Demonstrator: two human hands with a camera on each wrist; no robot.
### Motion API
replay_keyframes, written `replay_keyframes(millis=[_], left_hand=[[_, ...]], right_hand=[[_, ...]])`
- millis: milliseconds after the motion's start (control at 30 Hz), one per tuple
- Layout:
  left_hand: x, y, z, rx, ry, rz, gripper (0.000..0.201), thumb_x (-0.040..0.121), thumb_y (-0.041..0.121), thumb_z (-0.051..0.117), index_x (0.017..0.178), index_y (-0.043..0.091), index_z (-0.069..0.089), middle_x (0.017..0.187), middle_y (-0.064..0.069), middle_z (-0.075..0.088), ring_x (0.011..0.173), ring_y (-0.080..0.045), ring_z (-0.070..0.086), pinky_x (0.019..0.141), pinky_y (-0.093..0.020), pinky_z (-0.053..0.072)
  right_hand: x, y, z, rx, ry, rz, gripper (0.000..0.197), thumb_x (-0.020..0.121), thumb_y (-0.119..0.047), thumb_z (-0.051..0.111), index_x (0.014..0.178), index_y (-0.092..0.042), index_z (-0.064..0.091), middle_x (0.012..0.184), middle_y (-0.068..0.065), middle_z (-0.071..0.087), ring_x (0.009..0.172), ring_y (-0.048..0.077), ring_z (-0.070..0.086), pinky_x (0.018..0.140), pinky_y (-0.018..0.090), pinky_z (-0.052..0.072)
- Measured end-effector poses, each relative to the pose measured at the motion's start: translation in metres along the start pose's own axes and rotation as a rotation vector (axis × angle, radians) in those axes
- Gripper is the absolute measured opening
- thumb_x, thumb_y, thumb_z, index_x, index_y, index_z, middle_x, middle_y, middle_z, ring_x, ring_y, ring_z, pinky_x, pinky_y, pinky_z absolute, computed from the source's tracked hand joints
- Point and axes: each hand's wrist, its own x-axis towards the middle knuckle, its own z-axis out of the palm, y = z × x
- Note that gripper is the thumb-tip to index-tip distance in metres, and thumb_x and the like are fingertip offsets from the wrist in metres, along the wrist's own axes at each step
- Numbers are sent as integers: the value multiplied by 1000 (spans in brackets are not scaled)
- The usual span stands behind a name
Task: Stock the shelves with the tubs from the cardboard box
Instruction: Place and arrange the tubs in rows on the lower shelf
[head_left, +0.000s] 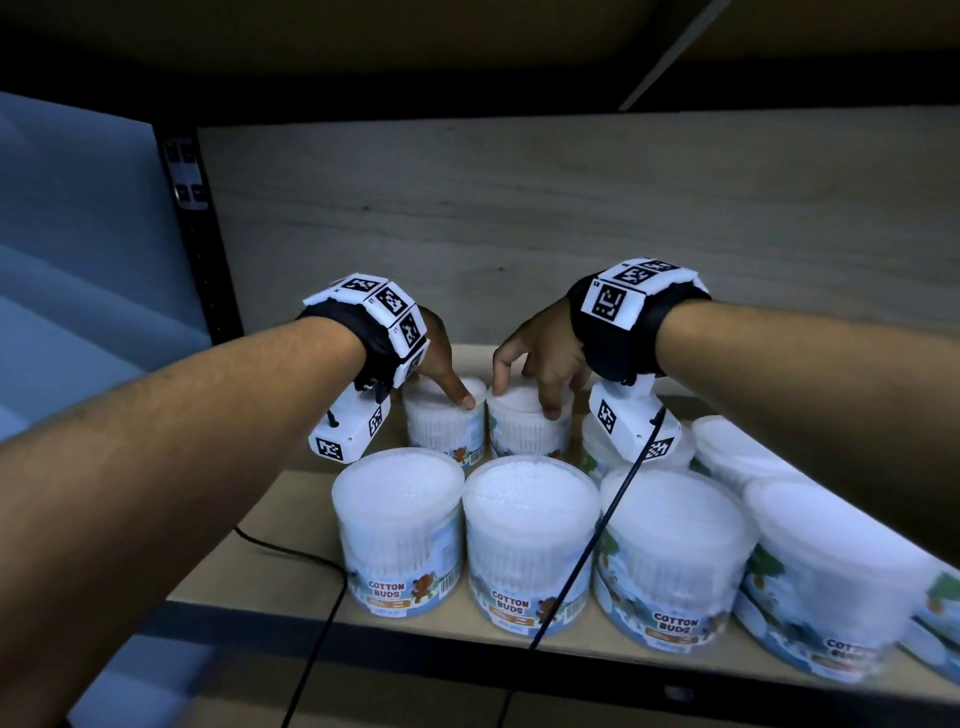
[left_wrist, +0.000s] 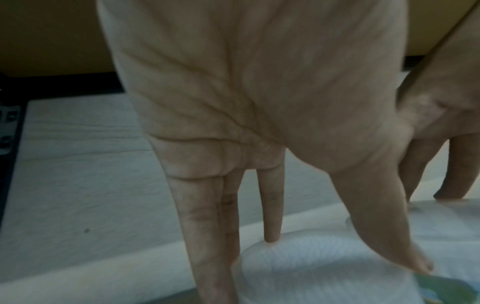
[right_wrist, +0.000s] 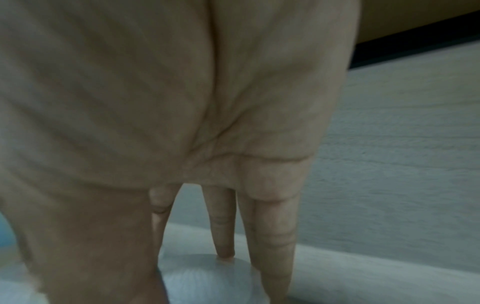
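Observation:
Clear round tubs of cotton buds stand on a wooden shelf (head_left: 291, 525). The front row holds several of them, among them tub (head_left: 397, 525) and tub (head_left: 530, 540). Behind them my left hand (head_left: 447, 387) grips the back-left tub (head_left: 441, 431) from above, thumb on the near rim, fingers (left_wrist: 207, 257) down its far side. My right hand (head_left: 524, 395) grips the neighbouring back tub (head_left: 524, 434) the same way, with a fingertip (right_wrist: 224, 253) on its lid (right_wrist: 207, 277). Both tubs stand upright on the board, side by side. The cardboard box is out of view.
A grey back panel (head_left: 571, 234) closes the shelf close behind the hands. A black upright post (head_left: 200, 270) stands at the left and a shelf board hangs overhead. More tubs (head_left: 831, 582) fill the right. Black cables (head_left: 317, 623) hang over the shelf's front edge. Bare board lies left of the tubs.

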Motion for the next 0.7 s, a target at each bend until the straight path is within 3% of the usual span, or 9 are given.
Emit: replay_keyframes(millis=[33, 67, 167, 267, 367, 500, 600, 700], left_hand=[[0, 0, 1, 6, 7, 0, 67, 76, 58, 72, 121, 9, 66, 121, -12, 66, 92, -19, 62, 53, -9, 49], [0, 1, 2, 16, 20, 7, 65, 78, 57, 71, 123, 9, 64, 123, -13, 65, 90, -18, 61, 49, -7, 45], [-10, 2, 1, 25, 8, 12, 63, 77, 55, 73, 123, 12, 65, 117, -11, 68, 82, -17, 62, 52, -8, 44], [-19, 1, 1, 82, 13, 15, 64, 74, 58, 75, 121, 14, 68, 103, -5, 70, 63, -11, 58, 56, -13, 43], [-24, 1, 2, 97, 24, 15, 65, 71, 59, 77, 120, 17, 69, 100, -1, 71, 51, -8, 54, 57, -14, 43], [-39, 1, 2, 90, 28, 33, 62, 74, 55, 76, 122, 17, 68, 110, -1, 72, 40, -1, 53, 54, -10, 40], [-45, 0, 3, 59, 24, 51, 59, 74, 55, 77, 120, 20, 69, 110, -1, 72, 29, 4, 49, 57, -11, 42], [-47, -4, 5, 33, 11, 64, 64, 70, 57, 79, 120, 19, 69, 118, -5, 71, 40, -1, 57, 69, -17, 51]], right_hand=[[-5, -3, 2, -1, 9, 5, 61, 79, -9, 80, 129, -35, 57, 132, 7, 57, 99, 21, 62, 64, 19, 54], [-5, 0, 4, -16, 20, -7, 60, 80, -11, 79, 130, -35, 56, 128, 5, 57, 91, 18, 61, 57, 17, 53], [-17, -5, 7, 3, 41, -13, 58, 84, -12, 76, 133, -33, 55, 99, -3, 56, 71, 11, 55, 42, 10, 48], [-24, -8, 12, 35, 85, -18, 52, 89, -12, 69, 135, -32, 56, 89, -8, 49, 70, 9, 53, 39, 9, 45], [-32, -12, 17, 31, 128, -17, 47, 92, -11, 62, 134, -31, 57, 90, -9, 47, 68, 7, 51, 35, 8, 42], [-42, -18, 20, -16, 146, -33, 44, 92, -12, 62, 132, -31, 59, 112, -2, 48, 65, 6, 51, 33, 8, 39], [-48, -23, 22, -61, 151, -39, 44, 92, -13, 62, 132, -31, 58, 119, -3, 46, 85, 12, 53, 33, 5, 38], [-51, -24, 24, -91, 154, -44, 45, 94, -12, 58, 134, -31, 57, 119, -6, 45, 95, 12, 49, 35, 3, 36]])
